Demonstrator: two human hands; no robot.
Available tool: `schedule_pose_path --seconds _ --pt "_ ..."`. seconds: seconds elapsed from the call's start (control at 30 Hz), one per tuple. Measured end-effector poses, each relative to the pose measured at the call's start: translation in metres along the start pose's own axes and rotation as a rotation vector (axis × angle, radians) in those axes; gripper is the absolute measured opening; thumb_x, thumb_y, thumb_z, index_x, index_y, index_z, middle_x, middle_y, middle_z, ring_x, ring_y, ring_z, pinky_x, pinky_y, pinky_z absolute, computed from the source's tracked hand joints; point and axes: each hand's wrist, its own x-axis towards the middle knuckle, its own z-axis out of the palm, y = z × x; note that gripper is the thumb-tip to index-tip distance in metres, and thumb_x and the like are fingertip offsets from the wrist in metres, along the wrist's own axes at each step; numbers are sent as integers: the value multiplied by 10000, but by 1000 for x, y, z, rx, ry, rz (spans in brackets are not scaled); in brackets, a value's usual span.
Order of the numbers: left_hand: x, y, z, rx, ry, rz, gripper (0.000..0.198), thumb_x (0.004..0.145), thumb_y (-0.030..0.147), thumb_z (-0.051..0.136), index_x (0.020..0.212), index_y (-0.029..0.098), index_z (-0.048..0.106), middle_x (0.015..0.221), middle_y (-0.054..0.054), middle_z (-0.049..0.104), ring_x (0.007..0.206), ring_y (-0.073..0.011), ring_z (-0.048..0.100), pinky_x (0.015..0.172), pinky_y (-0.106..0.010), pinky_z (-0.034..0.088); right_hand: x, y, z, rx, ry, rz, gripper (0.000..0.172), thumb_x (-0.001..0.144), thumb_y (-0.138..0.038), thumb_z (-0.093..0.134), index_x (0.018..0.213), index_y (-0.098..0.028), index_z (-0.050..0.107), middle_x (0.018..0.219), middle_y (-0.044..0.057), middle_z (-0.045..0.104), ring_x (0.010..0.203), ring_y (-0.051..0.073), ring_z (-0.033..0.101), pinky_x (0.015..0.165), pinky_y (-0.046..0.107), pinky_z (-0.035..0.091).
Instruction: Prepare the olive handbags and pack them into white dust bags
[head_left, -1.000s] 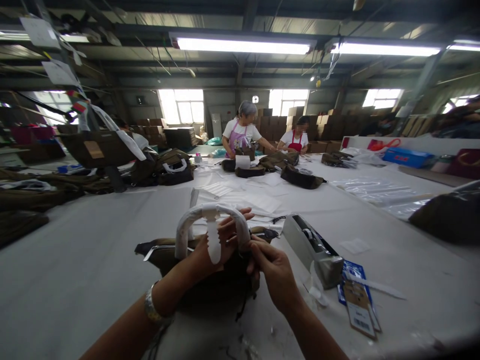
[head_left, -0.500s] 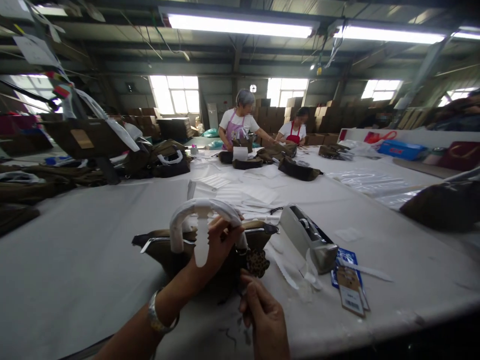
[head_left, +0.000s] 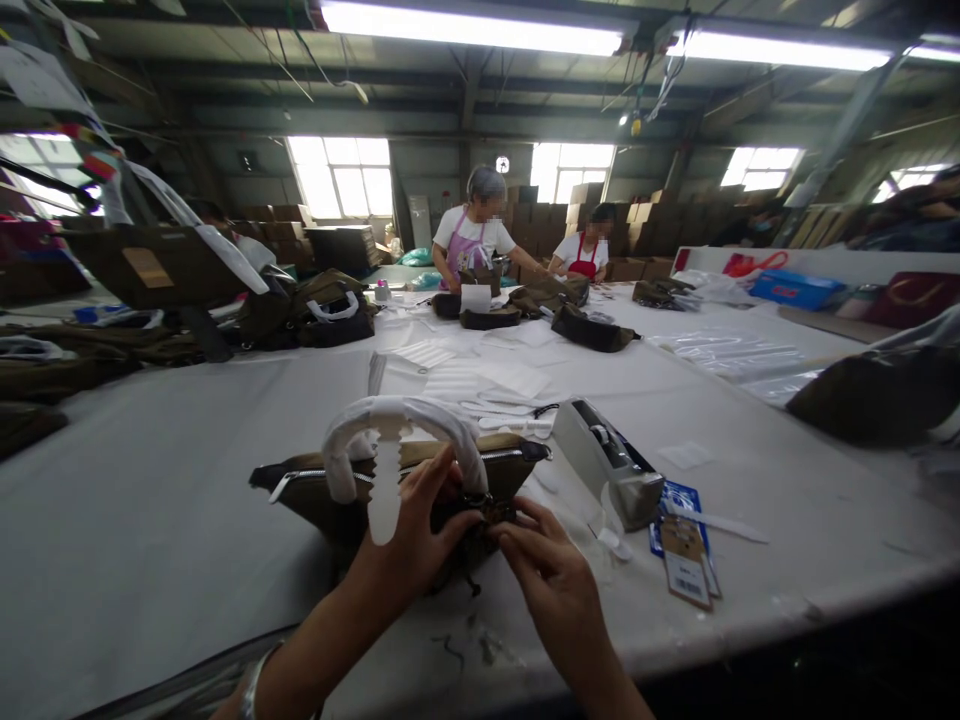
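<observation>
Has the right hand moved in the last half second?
Yes. The right hand rose toward the bag, closer to the tape dispenser, now meeting the left hand.

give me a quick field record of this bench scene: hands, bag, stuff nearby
left hand: grips the handbag front, below its handle
right hand: fingertips pinch a small dark piece at the handle base
handle: wrapped in white paper, arched upright
tape dispenser: on the table, right of the handbag
hang tags: flat beside the dispenser
far end: two people at work among more bags
</observation>
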Motion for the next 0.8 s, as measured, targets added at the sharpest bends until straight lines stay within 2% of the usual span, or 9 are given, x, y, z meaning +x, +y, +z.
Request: schedule_pose_path --seconds 0.1,0.23,0.3,0.37,0.5,0.57,0.67,0.73,0.8 --pt "2 -4 0 -32 -10 12 578 818 156 715 1345 242 493 999 -39 679 785 -183 668 766 -331 599 -8 -1 7 -104 75 -151 221 943 -163 572 1005 -241 769 1102 95 685 936 201 712 809 293 609" --pt "4 2 -2 -130 -54 -112 420 814 177 702 1212 218 574 946 -34 693 781 -186 687 752 -328 609 -18 -5 10 -257 118 -361 360 921 -49 515 1127 -228 750 1165 125 698 1077 229 682 900 307 582" --pt "4 8 -3 -291 -71 -204 263 860 224 657 1117 206 601 995 -49 705 854 -197 709 795 -342 618 -20 -8 14 -151 64 -287 315 918 -79 539 1084 -215 769 1141 125 711 1049 233 693 900 311 579" --pt "5 12 -5 -427 -95 -289 153 891 272 629 1025 197 624 999 -58 721 904 -210 723 820 -344 624 -21 -11 19 81 -70 -69 218 928 -173 585 975 -213 795 1006 97 733 941 219 708 820 290 588" --pt "12 15 -15 -379 -91 -313 130 883 309 646 938 193 664 901 -54 741 845 -219 732 788 -344 631 -20 -11 23 512 -245 316 213 921 -358 641 861 -218 790 898 48 714 744 160 661 631 235 532" --pt "14 16 -19 -362 -136 -309 151 901 324 623 969 201 678 883 -46 739 774 -204 725 730 -334 633 -19 -7 20 528 -244 332 196 902 -369 668 853 -217 782 872 33 705 709 142 638 620 227 508" --pt "11 18 -18 -321 -179 -294 163 901 321 632 1004 208 687 935 -46 737 797 -197 720 730 -322 629 -18 -3 15 370 -237 219 157 922 -306 649 884 -226 779 875 27 710 833 161 661 759 241 510" --pt "5 18 -12 -257 -122 -255 182 869 300 678 1017 195 687 995 -64 728 862 -210 716 761 -324 626 -18 -2 13 301 -228 146 160 942 -267 621 918 -231 775 955 32 718 930 170 664 848 252 496" --pt "-3 14 -7 -245 -33 -221 241 869 283 680 1089 186 672 1036 -80 716 888 -216 714 769 -324 628 -17 -2 13 305 -210 137 166 949 -261 611 908 -229 769 938 27 711 908 162 664 828 243 498"
